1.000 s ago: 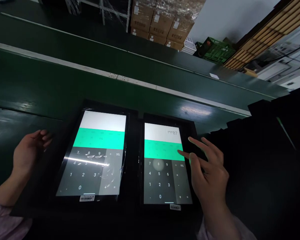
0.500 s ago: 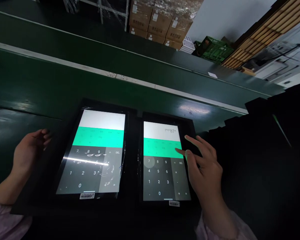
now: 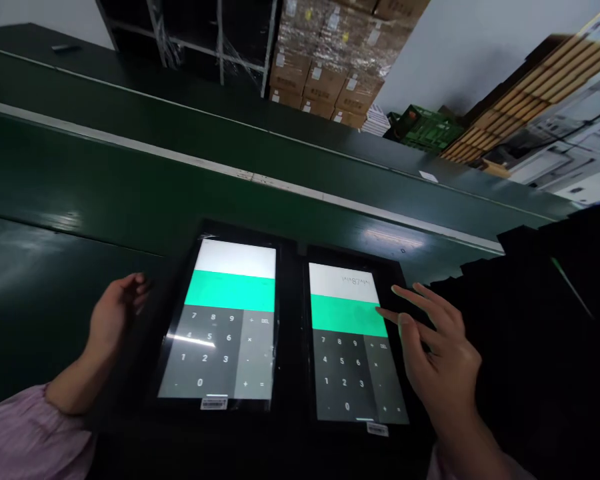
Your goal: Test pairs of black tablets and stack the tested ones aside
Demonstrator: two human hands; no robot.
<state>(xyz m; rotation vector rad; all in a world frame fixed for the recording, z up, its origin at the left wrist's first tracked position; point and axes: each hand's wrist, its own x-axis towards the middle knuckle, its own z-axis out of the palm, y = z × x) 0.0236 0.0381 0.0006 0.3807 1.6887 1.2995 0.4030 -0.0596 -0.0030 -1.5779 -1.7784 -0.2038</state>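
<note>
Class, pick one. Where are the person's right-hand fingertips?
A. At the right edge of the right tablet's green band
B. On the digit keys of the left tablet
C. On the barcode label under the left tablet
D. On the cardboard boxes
A: the right hand stretches its fingertips to the right edge of the green band on the right tablet.

A single head-worn camera looks forward and steeply down from above the person's chest. It sits close over the dark green worktop [image 3: 80,200], so two lit tablets [image 3: 225,327] fill the lower middle and both forearms enter from the bottom corners. The upper edge tilts, catching stacked cardboard boxes [image 3: 325,73] well beyond the worktop's far side.
</note>
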